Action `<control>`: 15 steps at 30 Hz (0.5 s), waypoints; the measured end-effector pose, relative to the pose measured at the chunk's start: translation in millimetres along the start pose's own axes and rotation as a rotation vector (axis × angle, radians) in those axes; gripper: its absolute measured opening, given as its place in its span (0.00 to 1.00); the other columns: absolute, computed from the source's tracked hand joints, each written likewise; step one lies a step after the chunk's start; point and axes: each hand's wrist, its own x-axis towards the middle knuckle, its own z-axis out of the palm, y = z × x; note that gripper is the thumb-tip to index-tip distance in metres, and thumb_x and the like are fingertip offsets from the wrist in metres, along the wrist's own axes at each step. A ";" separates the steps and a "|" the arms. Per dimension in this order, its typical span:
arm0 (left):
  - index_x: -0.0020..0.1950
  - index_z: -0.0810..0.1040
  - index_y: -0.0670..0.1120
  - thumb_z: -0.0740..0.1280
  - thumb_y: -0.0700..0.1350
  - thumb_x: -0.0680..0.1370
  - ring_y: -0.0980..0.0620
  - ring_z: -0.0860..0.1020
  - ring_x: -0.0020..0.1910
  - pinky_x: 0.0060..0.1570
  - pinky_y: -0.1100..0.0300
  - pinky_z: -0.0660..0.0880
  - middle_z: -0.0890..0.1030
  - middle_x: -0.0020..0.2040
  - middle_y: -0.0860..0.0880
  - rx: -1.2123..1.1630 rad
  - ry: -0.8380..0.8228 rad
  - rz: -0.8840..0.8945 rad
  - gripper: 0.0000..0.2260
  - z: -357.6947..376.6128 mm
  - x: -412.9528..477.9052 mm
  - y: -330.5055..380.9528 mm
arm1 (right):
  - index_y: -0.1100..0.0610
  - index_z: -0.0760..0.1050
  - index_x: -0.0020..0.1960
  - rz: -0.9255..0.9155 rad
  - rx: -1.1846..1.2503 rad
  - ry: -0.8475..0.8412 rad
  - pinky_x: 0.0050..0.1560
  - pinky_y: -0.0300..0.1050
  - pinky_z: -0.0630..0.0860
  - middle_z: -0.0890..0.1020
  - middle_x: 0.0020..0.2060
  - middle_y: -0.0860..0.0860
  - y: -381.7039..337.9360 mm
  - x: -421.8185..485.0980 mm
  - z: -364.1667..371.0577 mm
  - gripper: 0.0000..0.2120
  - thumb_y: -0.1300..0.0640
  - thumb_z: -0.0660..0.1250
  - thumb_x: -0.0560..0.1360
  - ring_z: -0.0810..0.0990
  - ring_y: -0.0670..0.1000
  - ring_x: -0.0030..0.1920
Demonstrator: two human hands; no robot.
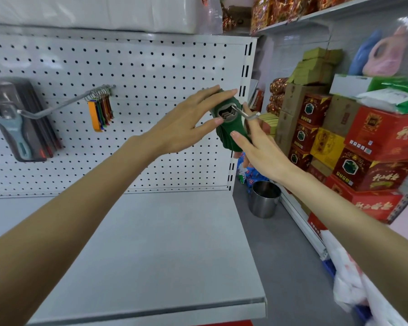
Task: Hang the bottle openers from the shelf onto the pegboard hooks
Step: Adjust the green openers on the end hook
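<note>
Green openers [230,124] between both hands

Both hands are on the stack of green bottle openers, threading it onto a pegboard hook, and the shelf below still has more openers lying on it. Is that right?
Not quite. The head view shows the shelf below bare, with no openers on it. The rest holds: the left hand and right hand both hold the green bottle openers, with the hook passing through their opening.

A small shop, by the look of it: a white retail pegboard [151,74] carries hooks hung with packaged openers [21,118] and coloured key-ring openers [100,111], over a grey display shelf [163,243]. Red gift boxes [375,142] (stacked in bulk) crowd the neighbouring shelving.
</note>
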 end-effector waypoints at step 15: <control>0.76 0.49 0.64 0.55 0.54 0.82 0.51 0.58 0.75 0.68 0.51 0.65 0.56 0.78 0.50 0.111 -0.004 0.013 0.25 -7.1 5.3 1.3 | 0.44 0.45 0.78 -0.143 0.013 -0.094 0.62 0.41 0.65 0.64 0.73 0.46 10.6 9.5 -10.9 0.30 0.41 0.52 0.80 0.73 0.45 0.57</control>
